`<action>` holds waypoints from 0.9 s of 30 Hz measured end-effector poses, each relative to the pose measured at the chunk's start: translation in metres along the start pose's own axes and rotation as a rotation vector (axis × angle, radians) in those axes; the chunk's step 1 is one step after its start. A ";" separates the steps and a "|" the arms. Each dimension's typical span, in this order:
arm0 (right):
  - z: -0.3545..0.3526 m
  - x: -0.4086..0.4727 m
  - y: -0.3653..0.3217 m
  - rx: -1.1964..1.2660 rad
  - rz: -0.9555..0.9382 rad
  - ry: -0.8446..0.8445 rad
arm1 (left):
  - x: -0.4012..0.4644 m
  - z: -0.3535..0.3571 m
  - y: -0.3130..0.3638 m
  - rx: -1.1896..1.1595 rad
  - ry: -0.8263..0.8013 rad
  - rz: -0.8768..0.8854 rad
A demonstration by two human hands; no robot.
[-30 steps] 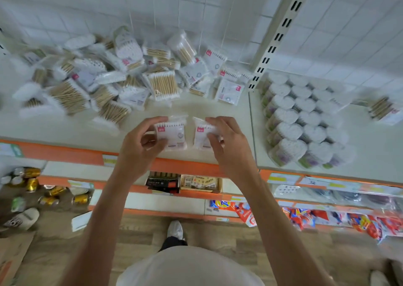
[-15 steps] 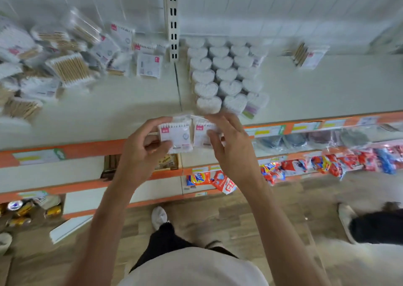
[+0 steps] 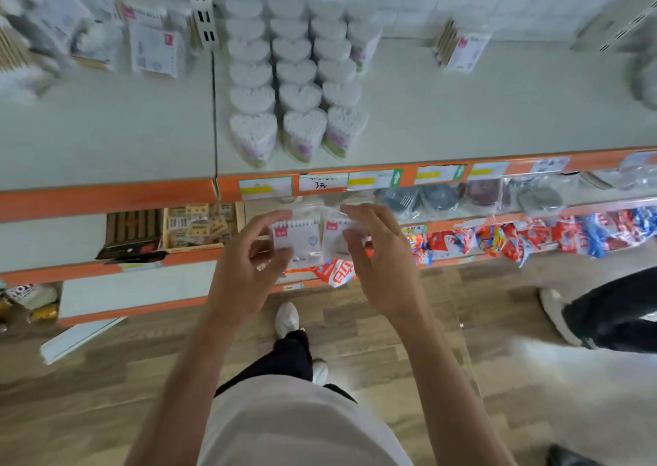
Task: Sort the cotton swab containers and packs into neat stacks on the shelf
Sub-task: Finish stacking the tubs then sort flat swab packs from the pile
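Currently: two cotton swab packs, left pack (image 3: 297, 240) pinched in left hand (image 3: 245, 270), right pack (image 3: 336, 236) in right hand (image 3: 382, 263), below heart-shaped swab containers (image 3: 295, 85).

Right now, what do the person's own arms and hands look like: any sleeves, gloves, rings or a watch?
Both forearms are bare up to the bottom edge of the picture; no sleeve shows. The left hand and the right hand wear no gloves, and no ring, watch or wristband is visible on the sides that show. Fingernails look short and plain, though motion blur hides fine detail.
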State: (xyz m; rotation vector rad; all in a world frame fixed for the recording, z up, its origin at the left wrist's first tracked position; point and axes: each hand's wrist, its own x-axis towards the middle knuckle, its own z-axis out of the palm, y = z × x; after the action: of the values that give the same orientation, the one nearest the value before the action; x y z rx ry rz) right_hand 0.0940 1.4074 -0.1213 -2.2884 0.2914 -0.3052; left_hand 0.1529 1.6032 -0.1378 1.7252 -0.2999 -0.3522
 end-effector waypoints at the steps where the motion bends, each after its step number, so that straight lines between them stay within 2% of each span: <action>1: -0.003 0.001 0.006 -0.002 0.016 -0.002 | 0.004 0.004 0.000 0.020 -0.026 0.005; 5: -0.027 0.007 0.024 -0.026 0.055 -0.013 | 0.030 0.024 0.002 0.037 -0.119 0.009; 8: -0.049 0.017 0.040 -0.055 0.072 0.045 | 0.054 0.048 0.008 0.008 -0.166 0.030; 13: -0.083 0.034 0.061 -0.057 0.101 0.134 | 0.086 0.086 0.024 0.067 -0.215 0.160; 15: -0.097 0.045 0.065 -0.057 0.083 0.146 | 0.092 0.096 0.032 0.080 -0.204 0.185; 21: -0.137 0.088 0.087 -0.038 0.015 0.126 | 0.120 0.129 0.057 -0.004 -0.183 0.098; 27: -0.181 0.141 0.128 -0.020 -0.052 0.065 | 0.154 0.184 0.074 0.076 -0.075 0.152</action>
State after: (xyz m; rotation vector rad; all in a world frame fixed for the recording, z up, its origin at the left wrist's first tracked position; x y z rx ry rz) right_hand 0.1571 1.1557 -0.0792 -2.3119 0.2693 -0.4058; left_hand 0.2213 1.3634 -0.1058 1.7536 -0.5015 -0.2982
